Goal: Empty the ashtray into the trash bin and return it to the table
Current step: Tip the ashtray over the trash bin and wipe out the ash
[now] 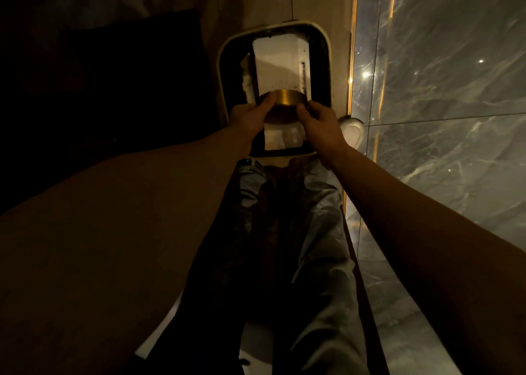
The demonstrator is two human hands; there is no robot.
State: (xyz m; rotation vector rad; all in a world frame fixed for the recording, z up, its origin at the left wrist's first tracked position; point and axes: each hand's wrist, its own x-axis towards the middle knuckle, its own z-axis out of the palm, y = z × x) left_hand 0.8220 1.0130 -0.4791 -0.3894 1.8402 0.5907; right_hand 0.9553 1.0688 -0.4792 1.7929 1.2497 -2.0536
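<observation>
Beside the grey marble floor (444, 96), a trash bin (327, 61) with a pale rim stands open, white paper (277, 61) lying inside it. Over its opening, 2 hands hold a round brass ashtray (287, 101) tipped on its side: the left hand (249, 115) grips its left edge, the right hand (321, 121) its right edge, thumbs pressed to the metal.

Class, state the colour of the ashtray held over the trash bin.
The ashtray is a metallic brass-gold, shown in the head view, the only one.
</observation>
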